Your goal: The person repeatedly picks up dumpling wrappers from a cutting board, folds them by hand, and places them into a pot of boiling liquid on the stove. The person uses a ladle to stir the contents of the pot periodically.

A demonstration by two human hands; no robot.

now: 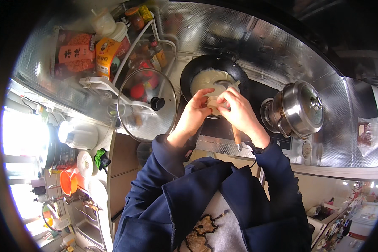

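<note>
Both of my hands are together over the near edge of a dark wok that holds a pale, creamy liquid. Between my left hand and my right hand is a small, round, pale thing, pinched by the fingers; what it is I cannot tell. A metal ladle or spatula head lies in the wok. Below my right hand a wooden handle with a metal end sticks out towards me; its middle is hidden by that hand.
To the left a glass lid with a black knob leans by a white rack of bottles and packets. A lidded steel pot stands right of the wok. Farther left are a white appliance, an orange scoop and a sink.
</note>
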